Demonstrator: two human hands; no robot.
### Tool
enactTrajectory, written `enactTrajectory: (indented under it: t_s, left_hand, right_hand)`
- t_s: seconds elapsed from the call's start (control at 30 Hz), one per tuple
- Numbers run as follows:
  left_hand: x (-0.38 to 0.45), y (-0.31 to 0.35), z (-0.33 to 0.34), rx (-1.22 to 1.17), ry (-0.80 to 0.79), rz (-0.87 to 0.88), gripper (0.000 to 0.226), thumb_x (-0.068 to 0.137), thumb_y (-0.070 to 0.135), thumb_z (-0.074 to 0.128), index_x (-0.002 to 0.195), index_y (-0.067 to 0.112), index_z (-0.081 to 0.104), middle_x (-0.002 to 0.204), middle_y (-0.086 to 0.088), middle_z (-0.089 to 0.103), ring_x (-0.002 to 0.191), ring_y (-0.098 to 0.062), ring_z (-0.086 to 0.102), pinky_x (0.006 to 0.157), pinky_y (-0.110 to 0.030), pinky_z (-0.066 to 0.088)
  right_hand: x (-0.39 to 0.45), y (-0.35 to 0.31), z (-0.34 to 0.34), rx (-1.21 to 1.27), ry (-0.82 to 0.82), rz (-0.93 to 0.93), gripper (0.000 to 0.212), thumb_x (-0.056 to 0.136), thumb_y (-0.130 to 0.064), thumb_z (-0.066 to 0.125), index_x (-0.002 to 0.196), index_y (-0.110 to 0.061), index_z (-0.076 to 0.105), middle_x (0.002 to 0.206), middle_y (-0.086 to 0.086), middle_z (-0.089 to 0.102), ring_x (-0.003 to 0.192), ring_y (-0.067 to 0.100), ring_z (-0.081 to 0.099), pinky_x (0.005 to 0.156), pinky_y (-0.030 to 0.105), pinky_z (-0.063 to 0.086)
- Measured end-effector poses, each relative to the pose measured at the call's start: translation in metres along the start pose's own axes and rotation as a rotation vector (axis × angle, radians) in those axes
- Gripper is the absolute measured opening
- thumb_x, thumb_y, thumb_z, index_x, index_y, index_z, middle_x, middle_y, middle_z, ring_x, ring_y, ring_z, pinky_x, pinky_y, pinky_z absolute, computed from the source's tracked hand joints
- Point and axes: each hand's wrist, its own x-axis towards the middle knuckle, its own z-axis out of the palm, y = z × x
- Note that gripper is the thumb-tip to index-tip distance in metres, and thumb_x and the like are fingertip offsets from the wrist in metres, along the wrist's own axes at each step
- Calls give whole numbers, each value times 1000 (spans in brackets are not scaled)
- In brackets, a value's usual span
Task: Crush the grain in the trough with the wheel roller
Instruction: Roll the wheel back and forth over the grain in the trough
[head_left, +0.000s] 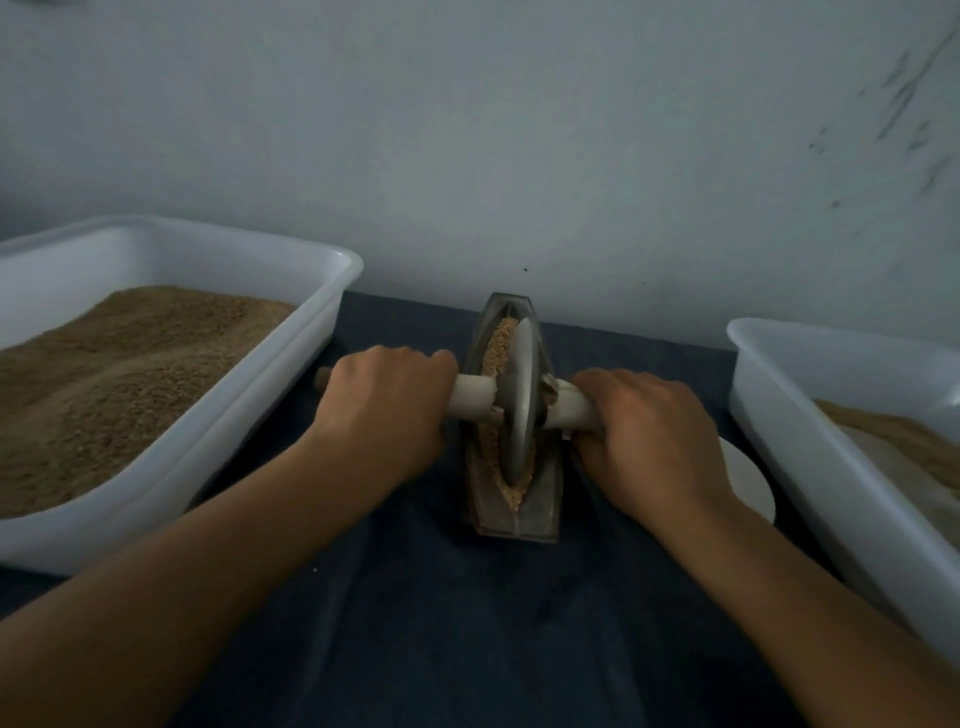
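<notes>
Trough (511, 499) sits centre frame on a dark blue cloth (441, 623), long axis running away from the camera toward the wall (467, 130). It's a narrow boat-shaped metal piece. Grain (498, 343) lies in its groove, visible at the far end and again at the near tip, tan and coarse.

Wheel (517, 400) stands upright in the groove, edge down in the grain, about mid-length of the trough. Pale handle (470, 397) runs through its hub, left to right across the trough.

Left hand (387, 402), just left of centre: fingers curled over the handle, gripping it close beside the wheel. The handle's end pokes out past the hand on the left.

Right hand (649, 426), just right of centre: fingers wrapped round the other side of the handle, also close to the wheel. Both forearms come in from the bottom corners.

Left of frame: white tub (218, 415) heaped with brown grain, near the left hand. Right edge: second white tub (810, 467), with some tan material low inside. A white round dish (750, 478) shows between the right hand and that tub, mostly hidden by the hand.

Frame is dim and a bit soft.
</notes>
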Motion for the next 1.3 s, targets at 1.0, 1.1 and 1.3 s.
enactTrajectory:
  t_s: [1.0,1.1,1.3]
  left_hand:
    - [97,-3,34,-78,-28,-76,35,85,26,68,109,17,44,102,-9,62,91,-30,59,67,-40,39]
    - [84,-1,29,-50,-3,-57,36,83,27,70,104,19,41,98,-7,62,82,-26,55,65,-39,37]
    - [41,3,19,10,35,-4,44,80,33,71,94,24,30,78,3,45,69,-18,45,61,-35,34]
  right_hand:
    - [84,42,67,-183,-192,102,24,80,-40,67,101,-29,63,92,0,67,81,26,63,55,27,29]
    - [65,37,61,-149,-169,100,23,81,-40,66,99,-29,61,89,-2,66,79,23,62,54,28,30]
    - [25,17,32,-106,-79,41,18,77,-32,71,88,-24,59,80,-3,64,70,26,61,56,31,28]
